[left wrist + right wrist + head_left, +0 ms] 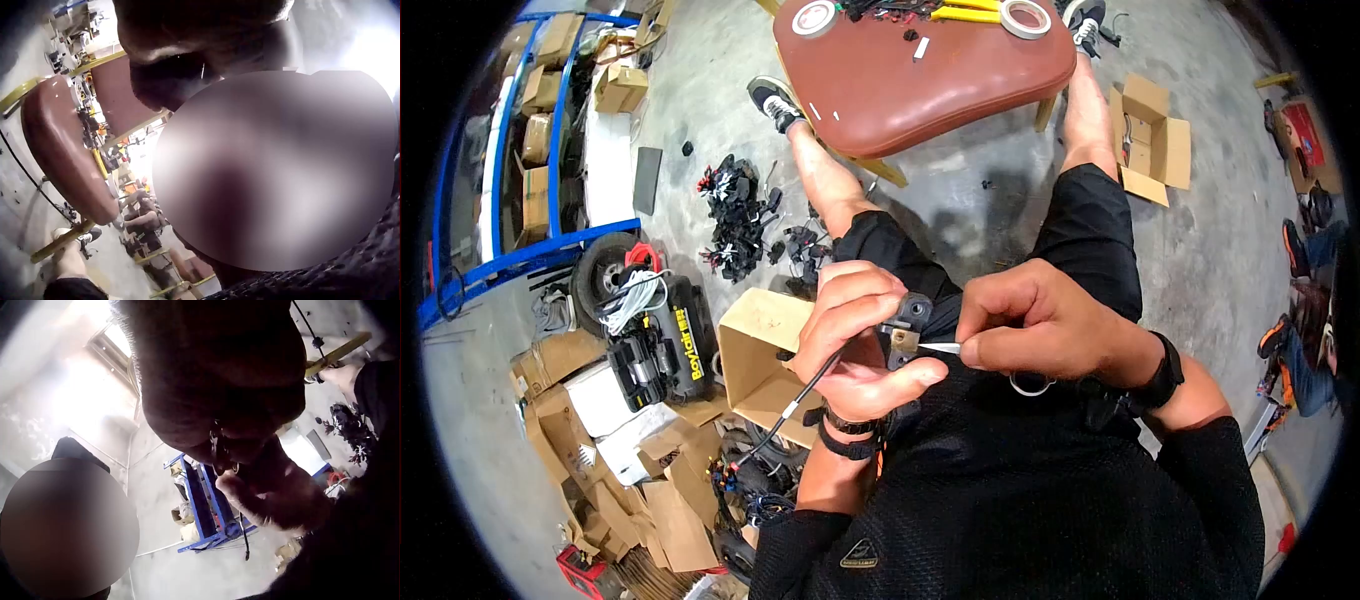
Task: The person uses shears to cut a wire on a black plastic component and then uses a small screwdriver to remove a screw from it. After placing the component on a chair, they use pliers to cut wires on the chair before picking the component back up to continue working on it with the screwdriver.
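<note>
In the head view the left hand [850, 330] holds a small black device [913, 312] with a brass-coloured part [903, 345], its fingers curled behind. A black cable [800, 397] runs from the device over that hand down to the lower left. From the right, the right hand [1050, 325] pinches a thin white strip [940, 348] between thumb and forefinger, its tip at the brass-coloured part. In the left wrist view the left hand [200, 44] is dark. The right hand [219, 381] is dark in the right wrist view, and the device is hard to make out.
Ahead stands a red-brown padded stool [930, 95] with tape rolls [1025, 18] and yellow-handled pliers [967, 14]. An open cardboard box [765, 340] is beside the left hand. Black parts [735, 215] lie on the floor, with another box [1148, 140] at right and blue shelving [555, 130] at left.
</note>
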A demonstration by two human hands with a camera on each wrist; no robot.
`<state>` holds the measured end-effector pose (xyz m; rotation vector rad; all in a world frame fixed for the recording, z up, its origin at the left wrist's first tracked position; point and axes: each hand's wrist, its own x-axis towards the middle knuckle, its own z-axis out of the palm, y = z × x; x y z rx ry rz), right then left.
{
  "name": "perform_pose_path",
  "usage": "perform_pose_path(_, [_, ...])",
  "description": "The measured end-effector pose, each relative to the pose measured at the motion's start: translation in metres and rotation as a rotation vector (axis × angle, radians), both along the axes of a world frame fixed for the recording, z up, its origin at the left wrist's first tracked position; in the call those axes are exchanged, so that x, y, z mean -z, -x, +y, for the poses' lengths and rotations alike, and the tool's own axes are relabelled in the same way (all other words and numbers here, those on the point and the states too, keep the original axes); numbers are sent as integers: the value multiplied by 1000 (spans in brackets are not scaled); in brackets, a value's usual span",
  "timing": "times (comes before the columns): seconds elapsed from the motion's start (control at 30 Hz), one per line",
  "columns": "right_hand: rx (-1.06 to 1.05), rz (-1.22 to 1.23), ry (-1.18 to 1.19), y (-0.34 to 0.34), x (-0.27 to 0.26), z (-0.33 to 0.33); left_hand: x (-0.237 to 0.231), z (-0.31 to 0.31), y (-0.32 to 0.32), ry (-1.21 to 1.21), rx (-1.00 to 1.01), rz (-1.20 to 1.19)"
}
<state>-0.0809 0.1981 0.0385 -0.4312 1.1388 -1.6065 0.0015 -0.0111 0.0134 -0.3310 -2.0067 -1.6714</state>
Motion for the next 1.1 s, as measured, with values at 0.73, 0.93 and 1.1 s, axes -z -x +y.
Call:
perform_pose_path(0.73, [-10,363,-146,-2,-4,1,13,-1,-15,-187,-7,-125])
perform_pose_path(0.93, [-97,1063,311,2,-79,-38,28,-15,-40,-257,-154,-297])
perform_pose_path(1.1, [-115,1249,684,-5,-129,-42,14,-3,-41,-256,-37,-368])
